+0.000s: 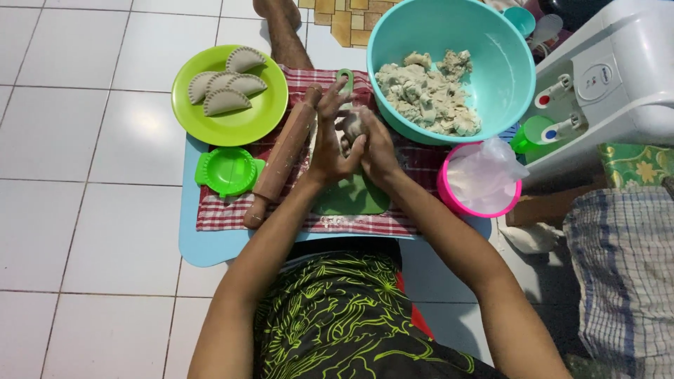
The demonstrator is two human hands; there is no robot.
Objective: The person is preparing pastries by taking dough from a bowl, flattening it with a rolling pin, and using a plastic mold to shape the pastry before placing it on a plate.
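left hand (328, 144) and right hand (375, 144) press together around a dough lump (352, 126) at centre frame; pink tub (449, 198) holding a clear bag (484, 172) sits right.

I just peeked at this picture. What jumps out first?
Right in the middle, the left hand and right hand press a lump of dough between them, above a green cutting board. Behind them sits a big teal bowl full of crumbly dough, and to the left a bright green plate holds folded dumplings, with a wooden rolling pin beside the hands.
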